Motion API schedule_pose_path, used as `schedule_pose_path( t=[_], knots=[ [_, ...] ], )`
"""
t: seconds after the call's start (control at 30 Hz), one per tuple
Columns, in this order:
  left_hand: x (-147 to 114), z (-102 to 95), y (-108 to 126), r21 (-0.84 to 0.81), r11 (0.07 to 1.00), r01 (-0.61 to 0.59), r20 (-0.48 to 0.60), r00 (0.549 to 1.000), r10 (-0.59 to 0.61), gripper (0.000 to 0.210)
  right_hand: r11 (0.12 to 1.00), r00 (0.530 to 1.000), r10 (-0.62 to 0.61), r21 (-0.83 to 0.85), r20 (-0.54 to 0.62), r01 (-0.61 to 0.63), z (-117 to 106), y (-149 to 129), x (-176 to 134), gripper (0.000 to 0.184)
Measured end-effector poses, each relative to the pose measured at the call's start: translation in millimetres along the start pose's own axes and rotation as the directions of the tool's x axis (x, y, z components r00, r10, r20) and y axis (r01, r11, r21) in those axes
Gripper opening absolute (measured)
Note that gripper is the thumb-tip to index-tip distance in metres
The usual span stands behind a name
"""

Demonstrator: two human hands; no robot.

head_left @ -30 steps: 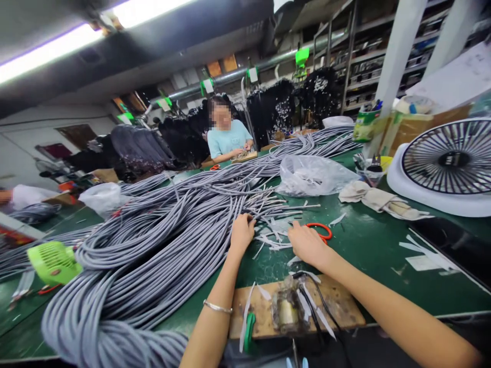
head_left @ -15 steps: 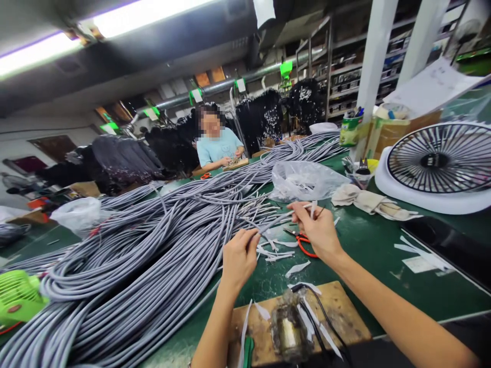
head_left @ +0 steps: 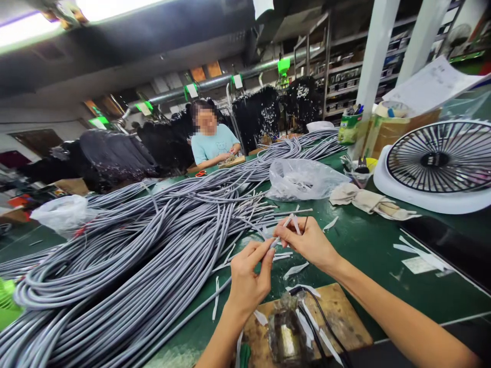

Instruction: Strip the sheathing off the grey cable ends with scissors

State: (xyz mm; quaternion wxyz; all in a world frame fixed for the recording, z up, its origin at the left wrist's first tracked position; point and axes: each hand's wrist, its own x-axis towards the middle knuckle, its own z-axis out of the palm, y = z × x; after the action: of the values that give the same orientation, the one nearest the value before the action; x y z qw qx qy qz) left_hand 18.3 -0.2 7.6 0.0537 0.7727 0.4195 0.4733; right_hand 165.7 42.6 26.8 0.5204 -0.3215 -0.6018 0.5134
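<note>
My left hand pinches the end of a grey cable pulled from the big heap of grey cables that covers the green table. My right hand meets it a little to the right, its fingers closed on the stripped cable tip and on a thin white strip. Both hands hover above the table, over loose white strips. Just below them lies a wooden board carrying a small metal device with black wires.
A white table fan stands at the right, with a rag and a clear plastic bag beside it. A black tablet lies at the right edge. A person in a light blue shirt works across the table.
My hands left the table and the red-handled scissors, lifted a cable end and came together nearer to me. The camera swung slightly right, pushing the green fan out at the left.
</note>
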Motion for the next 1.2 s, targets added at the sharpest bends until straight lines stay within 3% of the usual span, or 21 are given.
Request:
schedule_pose_path(
  t=[0.13,0.3,0.4,0.5,0.57,0.67,0.73,0.83,0.93,1.2],
  knots=[
    [-1,-0.4,3,-0.033,0.999,0.008,-0.097,0.995,-0.012,0.024,1.000,1.000,0.005,0.005,0.019,-0.005,2,-3,-4,0.034],
    [0,-2.6,10,-0.032,0.999,0.031,-0.138,0.990,-0.035,0.023,0.989,0.989,-0.013,0.145,-0.149,0.035,9,-6,-9,0.028],
    [-3,-1.4,11,-0.030,0.999,0.020,-0.158,0.987,-0.025,0.023,0.989,0.994,-0.014,0.148,-0.111,0.031,14,-3,-11,0.030],
    [-5,-0.6,11,-0.007,1.000,0.012,-0.180,0.984,-0.013,0.024,0.999,0.998,-0.031,0.031,-0.062,0.033,13,1,-10,0.034],
    [-5,-0.9,11,0.036,0.999,0.026,-0.215,0.976,-0.018,0.025,0.984,0.997,-0.052,-0.172,-0.055,0.042,8,2,-10,0.035],
    [-3,-2.8,12,0.109,0.993,0.054,-0.303,0.953,-0.018,0.025,0.861,0.998,-0.066,-0.505,0.003,0.059,2,1,-11,0.030],
    [-1,-4.7,12,0.156,0.986,0.060,-0.347,0.938,-0.002,0.024,0.759,0.991,-0.117,-0.638,0.059,0.127,3,0,-14,0.025],
    [0,-7.4,12,0.211,0.976,0.045,-0.375,0.926,0.038,0.024,0.656,0.949,-0.284,-0.693,0.140,0.299,10,-1,-20,0.025],
    [-1,-8.5,12,0.224,0.974,0.035,-0.374,0.926,0.053,0.026,0.624,0.895,-0.405,-0.659,0.188,0.421,16,1,-24,0.018],
    [-7,-3.3,10,0.198,0.980,0.022,-0.351,0.935,0.050,0.027,0.603,0.879,-0.456,-0.679,0.138,0.419,17,5,-25,0.020]
  ],
)
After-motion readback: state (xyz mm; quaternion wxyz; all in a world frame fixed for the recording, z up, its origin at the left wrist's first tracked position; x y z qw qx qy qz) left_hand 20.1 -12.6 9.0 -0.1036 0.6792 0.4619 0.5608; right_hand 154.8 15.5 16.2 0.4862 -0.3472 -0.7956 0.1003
